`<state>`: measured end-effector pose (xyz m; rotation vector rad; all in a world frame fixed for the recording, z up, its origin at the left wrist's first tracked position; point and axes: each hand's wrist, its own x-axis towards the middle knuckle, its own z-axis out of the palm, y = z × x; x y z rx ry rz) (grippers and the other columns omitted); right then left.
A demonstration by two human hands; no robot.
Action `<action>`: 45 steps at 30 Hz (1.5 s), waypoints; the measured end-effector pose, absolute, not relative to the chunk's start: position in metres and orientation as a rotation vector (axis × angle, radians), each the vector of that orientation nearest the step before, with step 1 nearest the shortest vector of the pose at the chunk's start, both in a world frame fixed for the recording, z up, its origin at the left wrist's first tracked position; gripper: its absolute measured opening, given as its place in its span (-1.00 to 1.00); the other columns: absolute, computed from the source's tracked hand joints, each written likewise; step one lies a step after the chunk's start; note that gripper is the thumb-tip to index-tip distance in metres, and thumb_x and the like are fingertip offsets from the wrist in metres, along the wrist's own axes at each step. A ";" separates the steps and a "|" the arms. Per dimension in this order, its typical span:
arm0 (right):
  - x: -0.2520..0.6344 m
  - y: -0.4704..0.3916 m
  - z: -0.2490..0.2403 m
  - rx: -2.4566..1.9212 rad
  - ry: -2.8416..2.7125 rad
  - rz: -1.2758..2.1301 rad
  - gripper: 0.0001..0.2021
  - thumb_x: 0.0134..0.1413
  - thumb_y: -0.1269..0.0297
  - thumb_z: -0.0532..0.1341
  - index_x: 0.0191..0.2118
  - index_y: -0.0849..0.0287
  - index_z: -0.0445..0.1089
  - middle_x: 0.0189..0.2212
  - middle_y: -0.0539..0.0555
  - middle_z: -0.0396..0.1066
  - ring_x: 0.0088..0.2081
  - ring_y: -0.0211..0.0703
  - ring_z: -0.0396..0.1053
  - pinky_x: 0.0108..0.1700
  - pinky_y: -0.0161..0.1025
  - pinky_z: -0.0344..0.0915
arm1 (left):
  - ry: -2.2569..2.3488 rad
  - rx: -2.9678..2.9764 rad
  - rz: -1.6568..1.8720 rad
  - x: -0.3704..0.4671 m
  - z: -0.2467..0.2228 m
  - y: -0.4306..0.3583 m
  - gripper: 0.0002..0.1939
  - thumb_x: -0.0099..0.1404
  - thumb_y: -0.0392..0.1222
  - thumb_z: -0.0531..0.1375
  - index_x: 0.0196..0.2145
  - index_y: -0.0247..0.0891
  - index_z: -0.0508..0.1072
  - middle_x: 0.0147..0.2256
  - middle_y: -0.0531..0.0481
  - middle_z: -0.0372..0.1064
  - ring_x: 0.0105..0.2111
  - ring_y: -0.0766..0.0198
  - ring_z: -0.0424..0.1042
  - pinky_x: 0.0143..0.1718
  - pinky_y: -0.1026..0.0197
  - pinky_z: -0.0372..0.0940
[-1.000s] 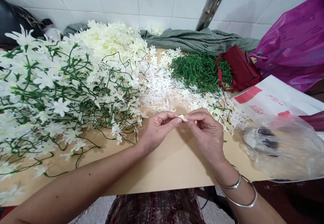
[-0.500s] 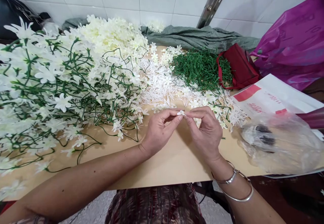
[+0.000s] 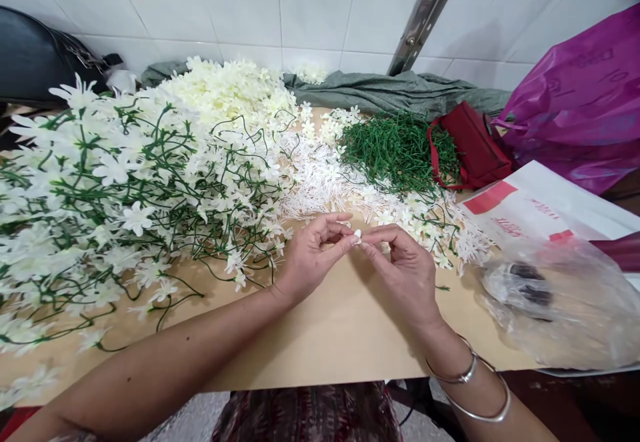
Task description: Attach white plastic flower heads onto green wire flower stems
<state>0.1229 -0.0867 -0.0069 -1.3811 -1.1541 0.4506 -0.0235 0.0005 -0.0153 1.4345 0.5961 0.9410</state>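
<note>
A small white artificial flower [image 3: 357,236] is pinched between my two hands above the table's middle. My left hand [image 3: 316,250] is closed, thumb and index finger on the flower's left side. From the right, the thumb and index finger of my right hand [image 3: 406,270] grip the same piece; its exact parts are hidden by fingertips. Left of my hands rises a big heap of white artificial flowers on green stems [image 3: 137,219]. Thin white stamens [image 3: 320,185] lie scattered just beyond my fingers, with a pile of green plastic stems [image 3: 397,152] behind them.
Cream flower heads [image 3: 235,92] are piled at the back near a grey-green cloth [image 3: 400,95]. To the right are a red pouch [image 3: 473,142], a purple plastic bag [image 3: 580,102], a printed white bag [image 3: 520,205] and a clear plastic bag [image 3: 575,302]. A black bag [image 3: 37,55] is at far left.
The view has tilted up slightly. Both hands stay together at the flower, whose petals now look gathered and smaller between the fingertips.
</note>
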 end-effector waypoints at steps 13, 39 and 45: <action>0.129 -0.089 -0.003 -1.441 -1.268 0.235 -0.89 0.18 0.38 0.39 -0.33 0.02 0.52 -0.35 -0.04 0.53 -0.26 -0.14 0.49 -0.17 -0.10 0.39 | 0.625 1.391 1.043 -0.022 -0.010 0.002 -0.84 0.33 -0.14 0.36 -0.30 -0.25 0.48 -0.10 -0.11 0.59 -0.13 0.27 0.57 -0.05 0.20 0.44; 0.127 -0.092 0.003 -1.354 -1.070 0.274 -0.79 0.08 0.31 0.49 -0.24 -0.03 0.47 -0.29 -0.02 0.52 -0.23 -0.08 0.52 -0.13 -0.03 0.52 | 0.630 1.369 0.976 -0.018 -0.011 -0.001 -0.80 0.41 -0.07 0.35 -0.18 -0.26 0.61 -0.24 0.00 0.59 -0.22 0.33 0.56 -0.10 0.24 0.49; 0.126 -0.086 0.001 -1.391 -1.088 0.265 -0.81 0.09 0.33 0.47 -0.29 -0.01 0.45 -0.34 -0.02 0.51 -0.29 -0.08 0.50 -0.22 -0.04 0.45 | 0.614 1.429 0.963 -0.018 -0.008 -0.001 -0.72 0.39 0.04 0.36 -0.20 -0.26 0.62 -0.27 -0.01 0.61 -0.25 0.32 0.55 -0.13 0.24 0.48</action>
